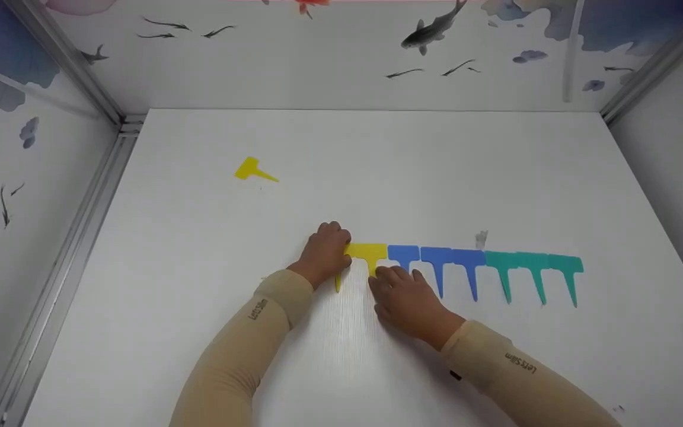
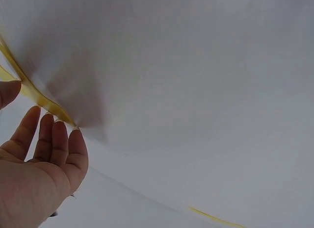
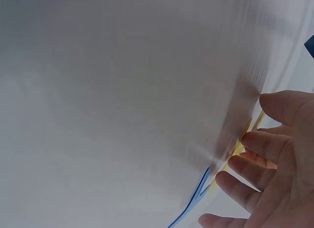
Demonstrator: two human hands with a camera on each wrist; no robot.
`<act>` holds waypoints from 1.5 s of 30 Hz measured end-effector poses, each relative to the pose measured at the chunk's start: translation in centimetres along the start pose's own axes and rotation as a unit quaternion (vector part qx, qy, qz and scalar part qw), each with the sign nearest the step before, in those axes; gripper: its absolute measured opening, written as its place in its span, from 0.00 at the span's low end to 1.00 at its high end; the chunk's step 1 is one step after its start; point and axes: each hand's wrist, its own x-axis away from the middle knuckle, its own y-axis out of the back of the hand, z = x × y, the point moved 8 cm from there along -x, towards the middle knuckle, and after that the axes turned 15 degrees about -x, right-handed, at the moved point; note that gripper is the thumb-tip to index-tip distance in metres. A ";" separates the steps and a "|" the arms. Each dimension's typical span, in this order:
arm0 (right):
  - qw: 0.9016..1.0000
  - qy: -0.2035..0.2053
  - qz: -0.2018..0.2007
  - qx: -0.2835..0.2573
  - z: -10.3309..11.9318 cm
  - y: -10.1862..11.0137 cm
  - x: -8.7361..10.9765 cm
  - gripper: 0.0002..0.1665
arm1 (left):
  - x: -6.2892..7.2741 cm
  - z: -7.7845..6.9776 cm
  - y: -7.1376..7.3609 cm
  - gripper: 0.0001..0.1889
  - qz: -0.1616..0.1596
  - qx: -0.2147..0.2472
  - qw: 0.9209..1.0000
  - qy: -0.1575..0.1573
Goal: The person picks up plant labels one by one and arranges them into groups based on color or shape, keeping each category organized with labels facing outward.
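Observation:
A row of T-shaped plastic plant labels lies on the white table. At its left end my left hand holds a yellow plant label between thumb and fingertips, hiding most of its head. Its stem points toward me. Beside it lies a second yellow plant label. My right hand rests with relaxed fingers at this second label's stem and covers the lower stem of the first blue plant label. Two more blue labels and three green labels continue the row rightward.
Another yellow plant label lies alone toward the back left. A small grey mark shows behind the blue labels. Printed white panels and metal rails border the table.

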 end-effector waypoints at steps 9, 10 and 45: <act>1.000 0.014 -0.009 -0.001 0.0 0.3 -0.2 0.28 | 0.1 0.5 0.4 0.18 -0.003 0.019 1.000 -0.004; 1.000 0.014 -0.009 -0.005 0.0 0.3 -0.2 0.28 | 0.0 0.7 0.4 0.18 -0.004 0.023 1.000 -0.002; 0.997 0.071 -0.014 -0.017 3.6 0.2 -1.0 0.29 | -1.9 9.8 1.6 0.22 -0.022 0.046 0.988 0.143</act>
